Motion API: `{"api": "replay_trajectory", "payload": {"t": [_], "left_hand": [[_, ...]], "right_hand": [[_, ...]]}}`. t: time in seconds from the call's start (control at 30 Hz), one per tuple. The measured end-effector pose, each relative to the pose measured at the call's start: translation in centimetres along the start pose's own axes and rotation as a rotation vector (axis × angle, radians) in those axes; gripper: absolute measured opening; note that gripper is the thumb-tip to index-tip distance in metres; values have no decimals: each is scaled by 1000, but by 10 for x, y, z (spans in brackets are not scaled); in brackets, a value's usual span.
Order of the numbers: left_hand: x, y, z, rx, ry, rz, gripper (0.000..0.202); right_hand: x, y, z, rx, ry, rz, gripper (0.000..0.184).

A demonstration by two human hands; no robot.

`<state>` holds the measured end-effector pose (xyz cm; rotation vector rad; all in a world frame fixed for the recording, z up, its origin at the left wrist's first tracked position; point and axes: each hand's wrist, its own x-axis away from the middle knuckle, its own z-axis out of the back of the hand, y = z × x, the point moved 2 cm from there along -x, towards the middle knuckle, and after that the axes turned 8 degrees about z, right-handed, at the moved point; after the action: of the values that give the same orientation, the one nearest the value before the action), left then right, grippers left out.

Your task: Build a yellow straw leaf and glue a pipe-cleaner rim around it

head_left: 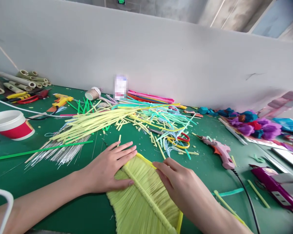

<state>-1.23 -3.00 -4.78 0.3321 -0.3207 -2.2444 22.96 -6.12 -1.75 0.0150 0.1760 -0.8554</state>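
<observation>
A flat yellow-green leaf-shaped piece of fringed threads (141,201) with a thicker yellow midrib lies on the green table (88,208) near the front edge. My left hand (109,170) rests flat on its left half, fingers stretched out and pointing right. My right hand (178,182) lies on its right half, fingers extended toward the top of the midrib. Neither hand grips anything.
A heap of yellow, green and teal pipe cleaners (127,118) and thin wires (58,152) lies behind the hands. A pink glue gun (218,149) with its cord is at right, a red-and-white tub (11,125) at left, a yellow glue gun (61,100) and tubes (21,81) farther back.
</observation>
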Motion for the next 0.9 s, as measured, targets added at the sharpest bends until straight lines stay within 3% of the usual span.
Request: {"api": "replay_trajectory", "payload": {"t": [0.3, 0.63, 0.9], "left_hand": [[1, 3, 1, -8, 17, -12, 77], [-1, 3, 2, -5, 10, -23, 76], [-12, 16, 1, 28, -90, -95, 72]], "right_hand": [[-1, -6, -8, -30, -14, 51, 29], [0, 0, -13, 3, -77, 15, 34], [-5, -2, -7, 37, -162, 1, 33]]}}
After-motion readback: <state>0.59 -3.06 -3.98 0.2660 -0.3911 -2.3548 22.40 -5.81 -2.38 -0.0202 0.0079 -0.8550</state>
